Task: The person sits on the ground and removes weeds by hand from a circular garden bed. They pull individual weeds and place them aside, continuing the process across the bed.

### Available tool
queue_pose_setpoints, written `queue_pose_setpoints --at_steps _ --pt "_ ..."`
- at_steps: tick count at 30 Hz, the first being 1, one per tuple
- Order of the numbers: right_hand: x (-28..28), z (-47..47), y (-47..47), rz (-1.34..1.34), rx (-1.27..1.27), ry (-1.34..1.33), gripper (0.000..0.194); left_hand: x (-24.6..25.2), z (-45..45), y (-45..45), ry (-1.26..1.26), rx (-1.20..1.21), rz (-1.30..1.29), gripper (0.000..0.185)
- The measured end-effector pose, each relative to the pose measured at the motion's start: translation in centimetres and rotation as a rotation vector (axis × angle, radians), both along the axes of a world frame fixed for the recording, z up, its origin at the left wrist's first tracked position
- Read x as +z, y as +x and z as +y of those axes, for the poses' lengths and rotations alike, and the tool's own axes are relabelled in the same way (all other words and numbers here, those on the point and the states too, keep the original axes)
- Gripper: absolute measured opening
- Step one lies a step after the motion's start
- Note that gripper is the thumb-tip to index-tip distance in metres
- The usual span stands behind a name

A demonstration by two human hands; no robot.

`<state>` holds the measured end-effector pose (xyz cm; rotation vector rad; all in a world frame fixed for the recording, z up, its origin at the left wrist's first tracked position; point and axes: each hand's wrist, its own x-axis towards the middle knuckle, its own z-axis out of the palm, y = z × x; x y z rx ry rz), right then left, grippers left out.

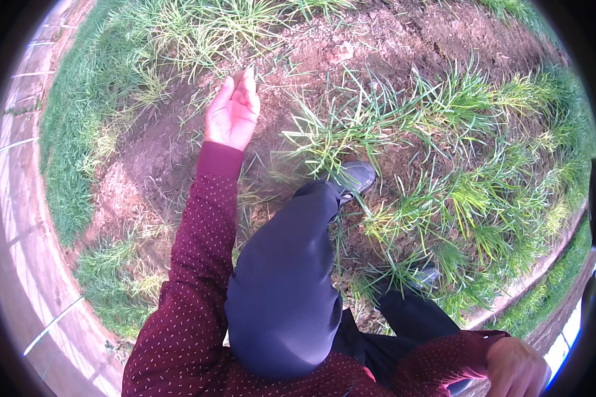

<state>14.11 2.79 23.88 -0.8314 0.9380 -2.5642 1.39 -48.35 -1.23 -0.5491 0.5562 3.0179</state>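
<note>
My left hand (pixel 232 111) reaches forward over bare soil, its palm turned up and bare. The fingers are bent and the thumb stands apart; nothing shows in it. Green and yellowish grass-like plants (pixel 198 37) grow beyond its fingertips, and a leafy clump (pixel 328 134) stands to its right. My right hand (pixel 516 369) is at the lower right edge, back up and blurred, well away from the plants. Its fingertips are cut off, so whether it holds anything is hidden.
My bent knee in dark trousers (pixel 283 288) fills the lower middle. One dark shoe (pixel 357 177) is among the plants; another (pixel 427 277) is partly covered by leaves. A pale paved strip (pixel 35 213) with thin light lines curves along the left. A soil ridge (pixel 526 288) runs at right.
</note>
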Motion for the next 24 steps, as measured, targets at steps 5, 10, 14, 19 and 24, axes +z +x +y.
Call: queue_pose_setpoints --at_steps 5,10,14,19,24 --pt "-1.7 -0.9 -1.5 -0.021 0.076 0.016 0.027 -1.3 6.4 1.3 -0.616 -0.749 -0.163 0.058" --pt "-6.1 -5.5 -1.7 -0.127 -0.014 -0.070 0.026 -5.7 13.3 0.1 -0.803 -0.730 -0.351 0.060" --pt "-8.8 -7.3 -1.4 -0.211 -0.147 -0.061 0.031 -8.6 14.2 -1.8 -0.801 -0.590 -0.294 0.031" --pt "-12.6 -7.7 -1.6 -0.348 -0.282 -0.014 0.047 -9.6 13.6 -1.6 -0.943 -0.608 -0.242 0.017" --pt "-15.3 -7.9 -1.2 -0.451 -0.352 0.055 0.045 -4.5 8.4 -3.8 -0.237 -0.230 0.087 0.012"
